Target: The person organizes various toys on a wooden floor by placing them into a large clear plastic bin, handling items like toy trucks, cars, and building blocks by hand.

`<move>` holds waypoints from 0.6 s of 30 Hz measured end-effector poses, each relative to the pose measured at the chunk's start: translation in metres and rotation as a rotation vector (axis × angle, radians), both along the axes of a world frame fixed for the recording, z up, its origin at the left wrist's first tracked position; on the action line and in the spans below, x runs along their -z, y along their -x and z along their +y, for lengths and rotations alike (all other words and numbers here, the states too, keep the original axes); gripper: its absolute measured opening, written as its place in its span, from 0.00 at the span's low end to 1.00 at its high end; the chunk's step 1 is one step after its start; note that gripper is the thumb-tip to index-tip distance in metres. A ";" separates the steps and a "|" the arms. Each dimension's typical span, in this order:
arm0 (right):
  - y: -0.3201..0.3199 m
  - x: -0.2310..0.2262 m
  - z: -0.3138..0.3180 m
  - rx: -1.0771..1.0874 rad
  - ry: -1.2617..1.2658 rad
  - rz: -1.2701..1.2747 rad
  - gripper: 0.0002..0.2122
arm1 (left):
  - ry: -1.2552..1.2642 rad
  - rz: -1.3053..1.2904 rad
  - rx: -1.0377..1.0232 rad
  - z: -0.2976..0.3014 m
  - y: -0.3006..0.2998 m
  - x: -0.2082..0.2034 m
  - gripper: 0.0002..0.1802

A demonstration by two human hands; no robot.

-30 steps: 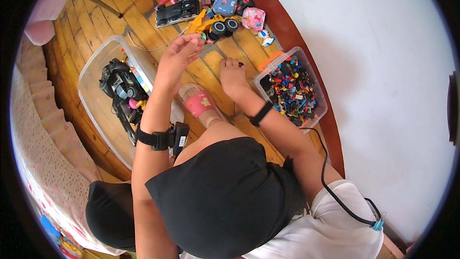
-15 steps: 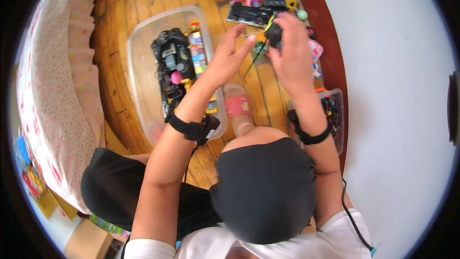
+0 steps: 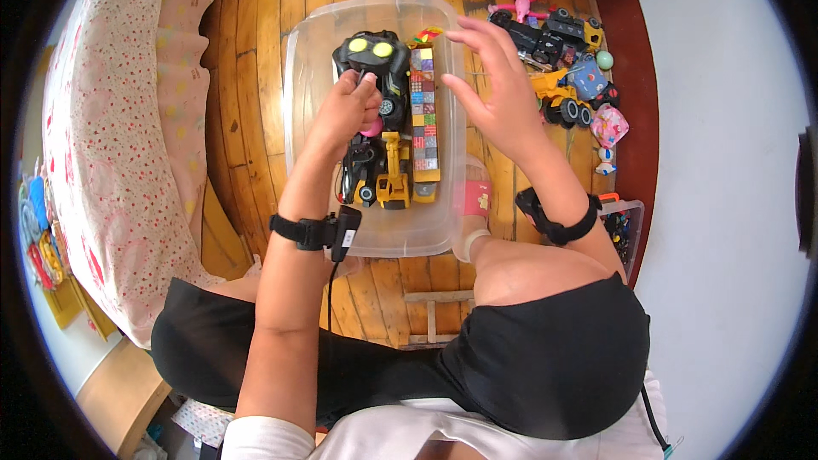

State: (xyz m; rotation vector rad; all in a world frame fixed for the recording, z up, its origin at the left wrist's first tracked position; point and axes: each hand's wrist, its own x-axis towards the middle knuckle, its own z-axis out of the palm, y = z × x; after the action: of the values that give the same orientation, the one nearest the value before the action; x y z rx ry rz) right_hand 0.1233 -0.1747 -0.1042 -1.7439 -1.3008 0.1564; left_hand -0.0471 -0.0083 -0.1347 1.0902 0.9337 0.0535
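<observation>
My left hand [image 3: 345, 115] is closed over the clear plastic bin [image 3: 294, 77], its thumb and fingers pinching a thin dark part of a black remote control [image 3: 371, 49] with two round yellow-green knobs. The remote lies at the far end of the bin on other black toys. My right hand [image 3: 503, 94] is open and empty above the bin's right rim, fingers spread. Inside the bin are a long box with colourful squares [image 3: 424, 111], a yellow toy construction truck [image 3: 394, 172], a black toy vehicle [image 3: 362, 172] and a pink ball [image 3: 372, 128], partly covered by my left hand.
Right of the bin lie a yellow toy truck [image 3: 562, 102], black toy vehicles [image 3: 532, 38], a pink doll-like figure [image 3: 521, 4] and a pale green ball [image 3: 604, 60]. A smaller bin of tiny pieces [image 3: 620, 230] stands by the wall. A bed with a frilled cover [image 3: 128, 119] borders the left.
The remote control has gone from my right hand above the floor into the bin, where my left hand now pinches it. My right hand has opened. The view has shifted.
</observation>
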 end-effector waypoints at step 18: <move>0.005 0.044 -0.063 0.175 0.079 0.222 0.12 | -0.858 0.289 1.812 -0.009 -0.010 -0.001 0.14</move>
State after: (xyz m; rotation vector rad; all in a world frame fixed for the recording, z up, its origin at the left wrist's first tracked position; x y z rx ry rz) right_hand 0.1182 -0.2380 -0.1484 -1.8405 -0.9891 0.2952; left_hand -0.0370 -0.0174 -0.1339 2.4292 -0.1977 -1.3106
